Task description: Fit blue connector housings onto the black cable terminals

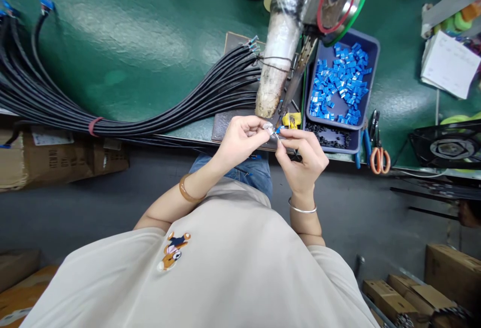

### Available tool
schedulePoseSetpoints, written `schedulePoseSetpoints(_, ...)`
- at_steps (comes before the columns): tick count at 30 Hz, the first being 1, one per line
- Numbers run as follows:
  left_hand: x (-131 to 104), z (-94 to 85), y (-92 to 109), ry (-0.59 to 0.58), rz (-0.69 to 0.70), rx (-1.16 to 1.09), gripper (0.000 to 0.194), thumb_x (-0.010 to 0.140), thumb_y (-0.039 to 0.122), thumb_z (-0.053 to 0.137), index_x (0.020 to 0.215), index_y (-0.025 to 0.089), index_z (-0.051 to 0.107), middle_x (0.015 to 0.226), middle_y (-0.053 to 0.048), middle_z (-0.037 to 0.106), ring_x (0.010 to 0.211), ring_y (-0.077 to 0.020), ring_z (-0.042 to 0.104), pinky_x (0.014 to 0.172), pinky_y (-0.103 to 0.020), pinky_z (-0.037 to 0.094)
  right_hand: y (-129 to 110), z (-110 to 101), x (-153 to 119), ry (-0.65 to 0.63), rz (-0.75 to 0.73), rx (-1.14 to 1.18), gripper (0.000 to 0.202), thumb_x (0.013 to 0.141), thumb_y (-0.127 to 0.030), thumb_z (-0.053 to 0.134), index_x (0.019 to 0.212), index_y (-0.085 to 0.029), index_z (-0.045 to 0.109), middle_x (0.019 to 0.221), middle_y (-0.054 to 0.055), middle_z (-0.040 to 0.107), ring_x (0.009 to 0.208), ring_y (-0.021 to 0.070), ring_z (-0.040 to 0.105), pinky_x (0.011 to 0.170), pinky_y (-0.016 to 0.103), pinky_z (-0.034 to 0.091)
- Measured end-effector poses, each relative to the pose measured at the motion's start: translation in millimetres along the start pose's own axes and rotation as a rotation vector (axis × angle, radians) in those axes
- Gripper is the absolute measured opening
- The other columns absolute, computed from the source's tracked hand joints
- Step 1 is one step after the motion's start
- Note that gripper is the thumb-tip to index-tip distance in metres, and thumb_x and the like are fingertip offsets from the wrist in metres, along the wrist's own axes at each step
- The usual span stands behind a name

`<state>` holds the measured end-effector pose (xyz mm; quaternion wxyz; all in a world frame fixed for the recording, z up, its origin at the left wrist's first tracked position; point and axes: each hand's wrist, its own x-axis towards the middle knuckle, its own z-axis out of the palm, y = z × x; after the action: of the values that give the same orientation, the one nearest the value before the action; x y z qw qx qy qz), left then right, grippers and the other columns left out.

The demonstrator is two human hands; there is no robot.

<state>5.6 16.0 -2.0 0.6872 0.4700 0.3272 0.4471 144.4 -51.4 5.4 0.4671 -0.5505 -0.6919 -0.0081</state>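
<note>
My left hand (244, 140) is closed in a pinch at the bench's front edge, its fingertips around something small and whitish. Close on its right, my right hand (303, 156) pinches beside a small blue connector (278, 130) and a thin light wire. The fingertips of both hands almost meet below the tip of a wrapped nozzle-like tube (276, 62). Just behind my right fingers lies a yellow piece (292, 120). Which fingers carry the connector is too small to tell.
Black cables (150, 123) run across the left, tied with a red band (93, 126). At right stand a bin of blue connectors (376, 52), a tray of black parts (349, 142), orange-handled scissors (379, 159) and a fan (445, 147). Papers (449, 64) lie farther right.
</note>
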Motion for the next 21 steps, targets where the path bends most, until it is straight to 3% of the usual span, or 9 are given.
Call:
schedulePoseSetpoints(8, 0.5, -1.4, 1.7, -0.014, -0.040, -0.010, 0.007, 0.069, 0.009, 0.064, 0.062, 0.011, 0.065, 0.050, 0.006, 0.051, 0.046, -0.0018, 0.040, 0.045, -0.015, 0.032, 1.5, 0.7, -2.6, -0.012, -0.019, -0.019, 0.019, 0.076, -0.006, 0.066, 0.078, -0.022, 0.057, 0.094, 0.003, 0.074, 0.085, 0.0141, 0.070, 0.076, 0.029, 0.058)
schedulePoseSetpoints(21, -1.6, 0.5, -0.8, 0.000, -0.080, 0.039, 0.009, 0.071, 0.014, 0.066, 0.063, 0.012, 0.062, 0.052, 0.005, 0.050, 0.047, -0.0025, 0.042, 0.045, -0.015, 0.033, 0.4, 0.7, -2.0, -0.011, 0.046, -0.002, 0.013, 0.081, -0.009, 0.066, 0.080, -0.022, 0.062, 0.093, 0.001, 0.073, 0.087, 0.0147, 0.070, 0.080, 0.032, 0.058)
